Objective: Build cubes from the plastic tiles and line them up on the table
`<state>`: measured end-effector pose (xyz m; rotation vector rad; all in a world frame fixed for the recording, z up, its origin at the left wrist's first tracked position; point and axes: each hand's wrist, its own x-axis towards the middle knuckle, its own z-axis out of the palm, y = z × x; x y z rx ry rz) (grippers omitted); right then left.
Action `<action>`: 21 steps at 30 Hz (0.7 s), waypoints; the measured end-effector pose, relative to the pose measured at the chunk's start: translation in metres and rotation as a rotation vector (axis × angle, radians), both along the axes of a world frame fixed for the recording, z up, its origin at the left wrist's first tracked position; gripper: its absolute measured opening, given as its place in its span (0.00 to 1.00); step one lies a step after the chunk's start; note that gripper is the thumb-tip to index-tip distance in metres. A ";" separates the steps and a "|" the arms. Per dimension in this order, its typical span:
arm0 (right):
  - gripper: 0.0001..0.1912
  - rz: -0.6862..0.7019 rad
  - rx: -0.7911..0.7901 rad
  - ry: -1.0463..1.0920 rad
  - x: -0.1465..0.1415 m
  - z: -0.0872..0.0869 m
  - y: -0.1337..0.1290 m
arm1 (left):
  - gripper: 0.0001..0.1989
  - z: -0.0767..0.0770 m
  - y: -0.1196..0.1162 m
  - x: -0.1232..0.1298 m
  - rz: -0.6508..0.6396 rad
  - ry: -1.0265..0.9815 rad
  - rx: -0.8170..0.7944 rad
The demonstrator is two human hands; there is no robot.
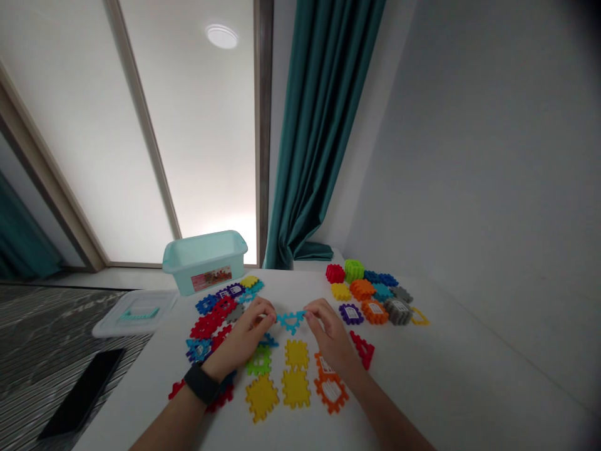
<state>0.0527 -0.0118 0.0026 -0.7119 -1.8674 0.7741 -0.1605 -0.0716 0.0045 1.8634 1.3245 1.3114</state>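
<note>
A light-blue triangular interlocking tile (292,321) is pinched at its two upper corners, between my hands. My left hand (251,329), with a black band on its wrist, grips the left corner. The right corner is in the fingers of my right hand (328,335). Just below lie yellow square tiles (296,388) and a green tile (259,361). Orange tiles (331,391) lie partly under my right hand. Beyond my right forearm is a red triangular tile (362,349). My left hand and forearm hide part of the red and blue tiles beneath.
A mint plastic bin (206,260) stands at the back left, its clear lid (136,313) beside it. Red tiles (209,322) and blue ones are heaped at left. Stacked tiles in several colours, such as orange ones (374,311), sit at back right. A black phone-like slab (82,394) lies at left.
</note>
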 end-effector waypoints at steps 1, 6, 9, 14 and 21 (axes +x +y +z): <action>0.12 0.010 -0.022 0.009 -0.001 -0.001 0.000 | 0.14 0.000 0.000 -0.001 0.000 0.000 -0.002; 0.14 0.046 -0.145 0.071 -0.005 -0.005 0.000 | 0.16 0.000 0.000 -0.002 0.021 0.052 0.012; 0.14 0.048 -0.198 0.105 -0.006 -0.006 0.000 | 0.16 0.003 -0.001 0.000 0.028 0.054 0.017; 0.12 0.107 -0.276 0.072 -0.008 -0.007 -0.004 | 0.16 0.006 -0.003 0.004 0.089 -0.086 0.001; 0.15 0.105 -0.375 0.136 -0.006 -0.009 0.003 | 0.14 0.001 -0.002 0.007 -0.022 -0.106 -0.058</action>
